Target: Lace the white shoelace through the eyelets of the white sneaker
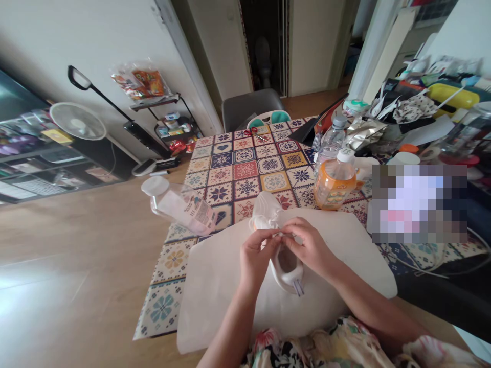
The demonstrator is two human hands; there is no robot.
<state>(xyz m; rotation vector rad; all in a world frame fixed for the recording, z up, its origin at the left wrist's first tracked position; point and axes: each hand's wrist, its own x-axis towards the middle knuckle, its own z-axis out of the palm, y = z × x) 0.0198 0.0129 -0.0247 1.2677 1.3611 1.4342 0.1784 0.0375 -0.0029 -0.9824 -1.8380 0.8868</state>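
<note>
- Patterned tablecloth [245, 171], printed with tile-like squares in red, blue and ochre: extends under and beyond both hands.
- Dark grey chair [253, 102]: past the table's far edge, well ahead of the hands.
- White mat [215, 286]: laid over the near part of the cloth, directly beneath the hands.
- Clear plastic bottle [180, 204], white-lidded: ahead and to the left of the left hand, tilted in this view.
- Orange-labelled bottle [334, 181], white-capped: upright, ahead and to the right of the right hand.
- White sneaker [265, 205]: between and under the hands, toe pointing away from the person, opening and heel on the near side.
- Left hand [258, 250] and right hand [310, 246]: thumbs and fingertips pinching together over the shoe's tongue, on a thin white strand.
- Red-handled scissors [251, 132]: far ahead of the hands, near the cloth's far edge.
- White shoelaces [264, 222]: just ahead of the fingertips; their exact arrangement is partly hidden.
</note>
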